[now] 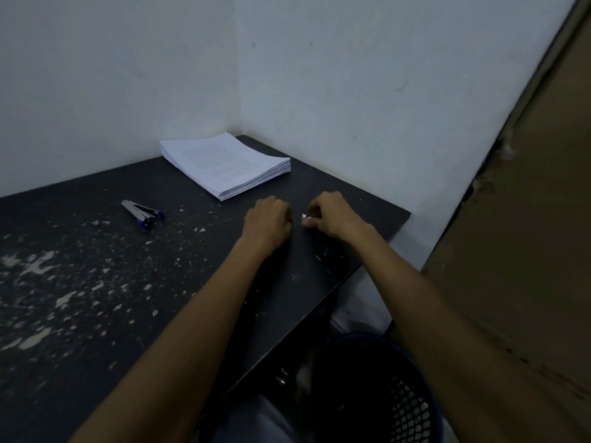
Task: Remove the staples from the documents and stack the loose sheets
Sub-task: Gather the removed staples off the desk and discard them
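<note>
Dark desk point(96, 282), top scuffed with pale flecks, set into a white-walled corner; stack of paper point(224, 163) lay flat at upper centre of the frame, near the corner, printed side up, edges fairly square; small stapler point(143, 213), silver with a purple end, lay on the desk at centre left, well apart from the stack. Both hands sat at mid-frame just below the stack; left hand point(267, 219) knuckles-up on the desk, fingers curled under, could not tell if anything was inside; right hand point(332, 215) beside it, thumb and fingertips pinched on a small white bit point(304, 216), too small to identify. Dark mesh basket point(412, 410) stood below the desk edge, lower right.
</note>
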